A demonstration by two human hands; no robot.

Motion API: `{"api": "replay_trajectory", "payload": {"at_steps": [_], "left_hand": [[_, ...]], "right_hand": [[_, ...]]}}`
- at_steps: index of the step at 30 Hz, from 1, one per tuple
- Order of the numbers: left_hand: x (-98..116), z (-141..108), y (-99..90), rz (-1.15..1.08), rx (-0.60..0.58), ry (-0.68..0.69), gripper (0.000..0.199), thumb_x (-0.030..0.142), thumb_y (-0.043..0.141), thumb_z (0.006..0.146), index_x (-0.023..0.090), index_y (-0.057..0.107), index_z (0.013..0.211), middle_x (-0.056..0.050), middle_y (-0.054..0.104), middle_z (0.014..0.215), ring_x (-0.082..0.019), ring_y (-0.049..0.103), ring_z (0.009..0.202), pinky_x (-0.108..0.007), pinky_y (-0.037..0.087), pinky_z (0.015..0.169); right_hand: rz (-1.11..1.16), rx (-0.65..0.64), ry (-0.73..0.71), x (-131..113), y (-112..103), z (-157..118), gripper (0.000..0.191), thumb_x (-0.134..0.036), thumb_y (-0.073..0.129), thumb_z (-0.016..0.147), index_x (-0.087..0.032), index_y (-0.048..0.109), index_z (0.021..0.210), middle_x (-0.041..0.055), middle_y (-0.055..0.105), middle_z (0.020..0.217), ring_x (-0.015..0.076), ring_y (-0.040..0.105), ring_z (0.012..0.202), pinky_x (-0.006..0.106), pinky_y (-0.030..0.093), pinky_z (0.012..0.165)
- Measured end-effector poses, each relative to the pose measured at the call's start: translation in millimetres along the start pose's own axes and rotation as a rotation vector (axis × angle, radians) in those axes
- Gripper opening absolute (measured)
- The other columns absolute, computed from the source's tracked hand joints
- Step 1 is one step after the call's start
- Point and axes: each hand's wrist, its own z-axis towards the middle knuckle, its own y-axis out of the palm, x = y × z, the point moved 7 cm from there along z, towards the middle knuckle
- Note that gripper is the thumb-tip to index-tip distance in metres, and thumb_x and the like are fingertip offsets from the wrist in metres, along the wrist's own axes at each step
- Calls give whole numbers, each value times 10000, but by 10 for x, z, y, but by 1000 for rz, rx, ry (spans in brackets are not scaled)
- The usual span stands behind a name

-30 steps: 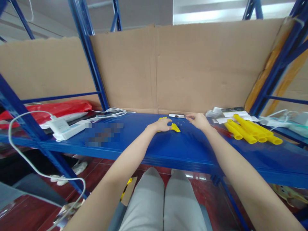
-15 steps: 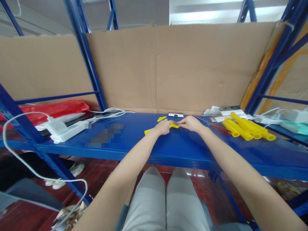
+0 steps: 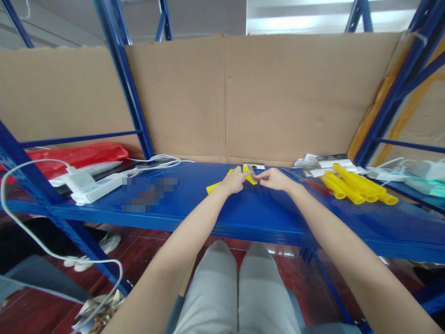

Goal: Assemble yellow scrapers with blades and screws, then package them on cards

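On the blue shelf board [image 3: 194,204], a short yellow strip [image 3: 249,175] lies between my two hands. My left hand [image 3: 233,181] is closed at the strip's left side, with a finger reaching over it. From under the left hand, another yellow piece [image 3: 212,188] sticks out, and more yellow shows behind the knuckles. My right hand [image 3: 274,178] is curled in a pinch just right of the strip, thumb and index finger together. Whatever it pinches is too small to make out.
Several yellow tubes [image 3: 354,185] lie at right beside a red-handled screwdriver [image 3: 318,187]. White packaging [image 3: 333,162] is behind them. A power strip [image 3: 100,188] with white cables is at left. Cardboard [image 3: 271,97] walls the back; blue posts [image 3: 130,88] flank it.
The yellow strip has turned from lying crosswise to pointing more away from me. My left hand has moved slightly forward, a finger now extended; my right hand has drawn slightly back from the strip.
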Motion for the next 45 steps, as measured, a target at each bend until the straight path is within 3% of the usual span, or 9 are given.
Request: {"api": "replay_trajectory", "payload": {"at_steps": [4, 9, 14, 20, 32, 45], "left_hand": [[10, 5, 12, 10, -5, 14, 544, 119, 433, 899, 268, 478, 1419, -98, 493, 1133, -233, 557, 1085, -321, 427, 962], [50, 9, -16, -5, 10, 36, 510, 128, 447, 904, 273, 521, 1388, -94, 498, 1125, -227, 556, 1061, -331, 427, 966], [148, -1, -43, 11, 6, 101, 536, 108, 456, 910, 308, 491, 1406, -72, 480, 1119, -203, 550, 1067, -319, 433, 935], [179, 2, -43, 9, 34, 147, 520, 109, 473, 911, 325, 515, 1382, -63, 485, 1115, -199, 538, 1076, -304, 439, 899], [161, 26, -24, 44, 63, 171, 567, 100, 482, 894, 254, 441, 1438, -82, 586, 1122, -216, 566, 1069, -316, 423, 929], [165, 64, 21, 8, 29, 240, 511, 117, 511, 898, 277, 521, 1383, -46, 589, 1033, -178, 563, 1029, -267, 408, 907]], "right_hand": [[96, -9, 56, 35, 15, 9, 351, -91, 527, 730, -178, 784, 953, 11, 769, 884, 160, 676, 717, 233, 521, 653], [375, 26, 257, 110, 14, 6, 318, -55, 516, 805, -151, 745, 1002, 45, 759, 850, 106, 662, 594, 184, 508, 533], [626, 114, 457, 182, 18, -48, 71, -85, 592, 851, -126, 643, 825, 31, 696, 674, 68, 579, 433, 149, 440, 399], [880, 126, 582, 213, 82, -103, 199, -46, 697, 781, -158, 533, 781, -10, 623, 528, 84, 559, 415, 168, 464, 415], [949, 32, 518, 243, 170, -89, 172, -37, 702, 769, -146, 573, 734, -25, 607, 508, 78, 545, 420, 196, 502, 470], [875, 10, 491, 254, 170, -74, 178, -76, 704, 783, -159, 554, 734, -31, 600, 519, 70, 536, 416, 190, 498, 464]]}}
